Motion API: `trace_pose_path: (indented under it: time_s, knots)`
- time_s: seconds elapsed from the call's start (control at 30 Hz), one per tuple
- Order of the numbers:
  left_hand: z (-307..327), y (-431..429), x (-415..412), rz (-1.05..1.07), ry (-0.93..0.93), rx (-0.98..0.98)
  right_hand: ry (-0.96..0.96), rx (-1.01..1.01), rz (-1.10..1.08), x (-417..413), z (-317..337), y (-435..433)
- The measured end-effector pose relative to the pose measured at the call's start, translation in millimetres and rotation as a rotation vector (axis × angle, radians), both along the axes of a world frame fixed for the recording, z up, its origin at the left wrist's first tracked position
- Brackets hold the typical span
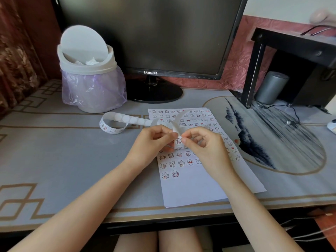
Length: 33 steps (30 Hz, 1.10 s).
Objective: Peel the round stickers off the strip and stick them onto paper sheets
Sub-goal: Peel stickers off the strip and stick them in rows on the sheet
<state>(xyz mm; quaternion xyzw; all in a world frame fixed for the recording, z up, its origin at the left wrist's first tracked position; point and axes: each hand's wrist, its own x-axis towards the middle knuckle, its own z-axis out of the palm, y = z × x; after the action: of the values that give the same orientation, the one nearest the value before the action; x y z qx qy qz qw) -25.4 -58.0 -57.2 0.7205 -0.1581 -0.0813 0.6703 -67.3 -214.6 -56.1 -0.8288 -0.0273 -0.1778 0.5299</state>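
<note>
Both hands met above the paper sheets [190,186] on the tabletop [72,160]. The left hand [154,140] pinched the sticker strip [127,118] between thumb and fingers, and the right hand [201,142] — fingers curled in — nipped at a round sticker [178,140] on the strip's bent end. The rest of the strip trailed left in a loop near a lidded bin [89,73]. Rows of stickers already covered most of the top sheet.

Both forearms are showing bare, with no sleeves reaching into view. The left hand [154,140] and right hand [201,144] are wearing nothing. At 6 o'clock, two bare knees [158,240] are showing.
</note>
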Motion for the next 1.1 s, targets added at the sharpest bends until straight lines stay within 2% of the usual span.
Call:
trace_pose_path:
  time_s: [0.3,0.5,0.7,1.1]
  knots:
    - [2,0,1,0.02,0.122,-0.068,-0.022,-0.159,0.049,-7,4,0]
    - [0,-1,2,0.043,0.136,-0.059,0.065,-0.018,0.099,-22,16,-4]
    - [0,-1,2,0.039,0.133,-0.036,0.334,0.099,0.168,-37,18,-7]
    - [-1,-2,2,0.03,0.121,0.0,0.379,0.012,0.064,-39,1,-2]
